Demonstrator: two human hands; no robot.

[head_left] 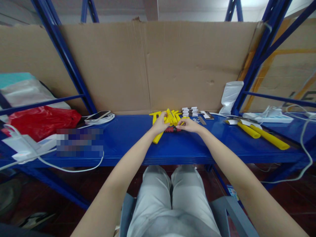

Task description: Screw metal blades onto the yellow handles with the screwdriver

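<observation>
My left hand (pixel 160 125) is closed at a yellow plastic scraper (pixel 156 138), whose tube-shaped handle points down toward me. My right hand (pixel 189 125) has its fingers bent and drawn together at the pile's near right side; what lies between the fingertips is too small to make out. Several more yellow scraper pieces (pixel 175 115) lie heaped just beyond both hands. A red and black tool (pixel 170 129) rests on the blue table between the hands, partly covered.
Right of the pile are stacked white-and-dark packets (pixel 189 111), small silvery bits (pixel 196 120) and a grey blade (pixel 202 120). Long yellow-handled scrapers (pixel 269 136) lie farther right. A phone (pixel 98 115), coiled white cable and red bag (pixel 46 120) occupy the left. Cardboard (pixel 177 65) stands behind.
</observation>
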